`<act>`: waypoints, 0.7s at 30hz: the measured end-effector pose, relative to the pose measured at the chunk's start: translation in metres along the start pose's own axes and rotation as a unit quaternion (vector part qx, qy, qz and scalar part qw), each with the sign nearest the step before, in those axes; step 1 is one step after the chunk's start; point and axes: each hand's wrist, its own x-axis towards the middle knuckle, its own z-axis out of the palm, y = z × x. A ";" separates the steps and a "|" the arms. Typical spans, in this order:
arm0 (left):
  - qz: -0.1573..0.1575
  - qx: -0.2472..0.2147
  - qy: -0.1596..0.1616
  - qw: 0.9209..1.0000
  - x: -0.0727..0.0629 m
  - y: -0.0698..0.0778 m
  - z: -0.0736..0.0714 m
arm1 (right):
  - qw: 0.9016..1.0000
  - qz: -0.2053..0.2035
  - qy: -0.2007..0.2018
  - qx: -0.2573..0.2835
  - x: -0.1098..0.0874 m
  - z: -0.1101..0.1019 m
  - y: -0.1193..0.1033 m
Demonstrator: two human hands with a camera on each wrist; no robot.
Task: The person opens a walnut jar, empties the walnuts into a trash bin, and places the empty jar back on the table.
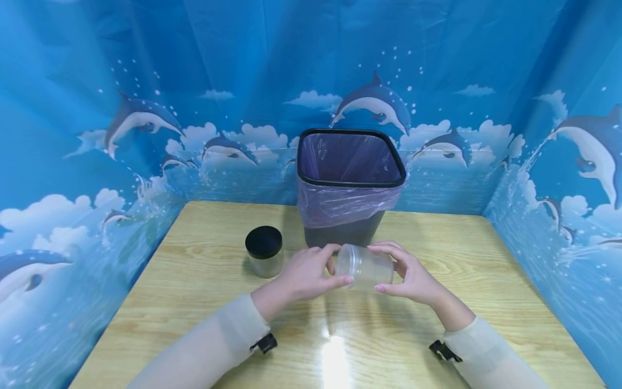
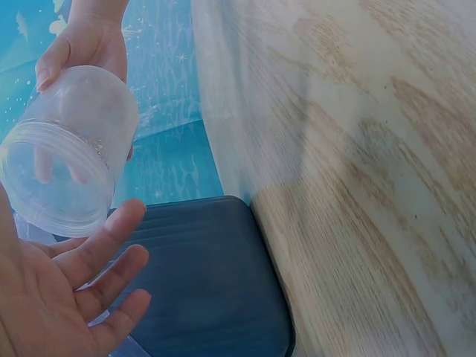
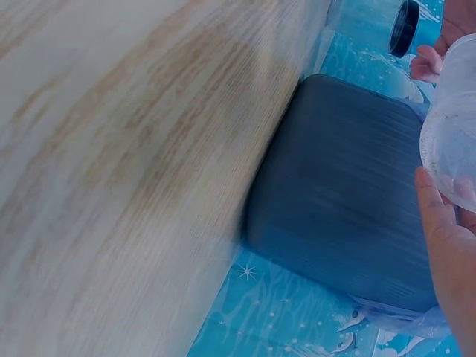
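A clear plastic jar (image 1: 366, 267) with no lid lies sideways in the air between the hands, its threaded mouth toward the left. My right hand (image 1: 410, 275) grips it around the base end, thumb below and fingers above. Beside the mouth is my left hand (image 1: 306, 273), thumb and fingers spread around the rim. The left wrist view shows the fingers (image 2: 104, 249) of that hand nearly straight and apart, close under the rim; its thumb is hidden there. Small dark specks show on the jar (image 3: 454, 123) wall. Left of the hands stands a second clear jar (image 1: 268, 266) with a black lid (image 1: 264, 242).
Directly behind the hands stands a dark trash bin (image 1: 340, 235) lined with a purple bag (image 1: 335, 208), its black rim (image 1: 352, 184) around the opening. Both stand on a wood-grain table (image 1: 486, 281). A blue dolphin-print curtain (image 1: 272, 65) surrounds the back and sides.
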 end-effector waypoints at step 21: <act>0.086 -0.038 0.010 0.995 0.004 -0.008 0.000 | 1.000 -0.002 0.001 -0.009 -0.002 -0.002 0.001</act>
